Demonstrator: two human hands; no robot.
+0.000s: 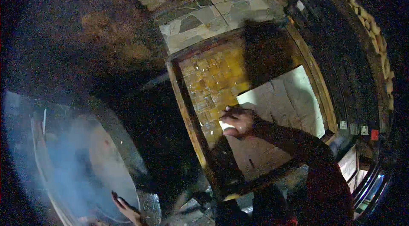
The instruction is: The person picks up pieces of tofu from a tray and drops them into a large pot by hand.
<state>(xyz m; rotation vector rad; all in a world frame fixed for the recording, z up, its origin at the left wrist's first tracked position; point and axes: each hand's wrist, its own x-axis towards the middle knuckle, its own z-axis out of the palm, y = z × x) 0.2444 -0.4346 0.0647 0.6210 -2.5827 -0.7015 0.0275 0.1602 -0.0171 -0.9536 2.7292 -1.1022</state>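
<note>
My right hand (239, 121) reaches across a wooden-framed tray (182, 98) from the lower right. Its fingers are closed at the left edge of a pale, creased cloth (285, 102), with a bright white bit of it showing beside the thumb. The cloth covers the lower right part of the tray. Yellowish square pieces (213, 77), wet and shiny, lie in rows over the uncovered part. Low in the picture, my left hand (124, 207) is held with fingers stretched out, near the rim of a large steaming vat. Nothing shows in it.
Bluish steam hangs over the large round vat (102, 153) at the lower left. Stone-patterned tiles (200, 21) run behind the tray. Dark slats with small labels (364, 130) stand at the right. Deep shadow hides the ground between vat and tray.
</note>
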